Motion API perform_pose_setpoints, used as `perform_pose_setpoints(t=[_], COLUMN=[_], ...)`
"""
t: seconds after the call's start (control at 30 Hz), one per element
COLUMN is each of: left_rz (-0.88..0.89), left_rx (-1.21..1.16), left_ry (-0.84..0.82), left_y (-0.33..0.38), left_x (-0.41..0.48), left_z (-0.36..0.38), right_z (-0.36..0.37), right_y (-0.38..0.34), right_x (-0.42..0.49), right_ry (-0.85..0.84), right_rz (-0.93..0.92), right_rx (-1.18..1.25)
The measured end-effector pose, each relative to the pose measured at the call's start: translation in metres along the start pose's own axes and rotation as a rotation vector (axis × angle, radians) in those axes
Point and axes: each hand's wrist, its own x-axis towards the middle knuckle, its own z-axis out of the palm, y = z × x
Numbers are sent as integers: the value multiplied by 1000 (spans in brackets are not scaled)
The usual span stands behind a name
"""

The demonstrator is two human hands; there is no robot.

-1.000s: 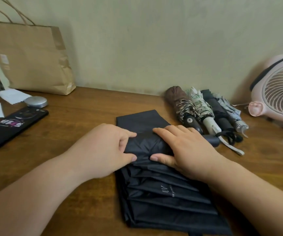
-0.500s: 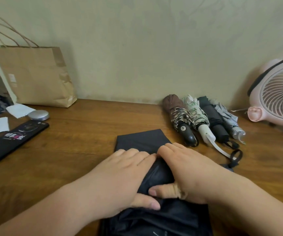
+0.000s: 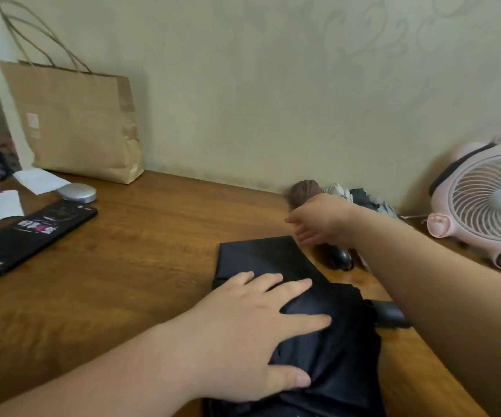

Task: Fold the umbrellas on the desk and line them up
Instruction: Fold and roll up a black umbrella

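The right hand (image 3: 318, 221) has left the black fabric umbrella (image 3: 333, 341) on the wooden counter (image 3: 137, 266), reaching beyond it, fingers loosely extended, toward the brown folded umbrella (image 3: 304, 191). The left hand (image 3: 252, 332), spread flat, pins it; folding is unfinished.

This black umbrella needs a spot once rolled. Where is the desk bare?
Bare wood lies between the phone and the black umbrella, and along the wall between the paper bag and the brown umbrella. Crowded on the right: folded umbrellas under the right hand, then the fan.
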Motion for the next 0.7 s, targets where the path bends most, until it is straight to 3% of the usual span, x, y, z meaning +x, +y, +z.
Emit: perform_pose_setpoints(t=[0.13,0.33,0.5,0.6,0.7], left_rz=[36,58,67,62,44], left_rx=[-11,-15,-17,-20,-23], left_ry=[30,41,58,52,73], left_y=[-4,-8,-10,-9,-6], left_x=[0,2,1,0,0], left_z=[-3,-2,-1,-2,0], right_z=[12,21,8,5,6], right_y=[-10,-19,-26,-23,-17], right_x=[25,41,32,31,25], right_ry=[-34,-48,-193,-228,-139], right_rz=[113,207,356,320,181], right_rx=[-169,-185,-243,-151,69])
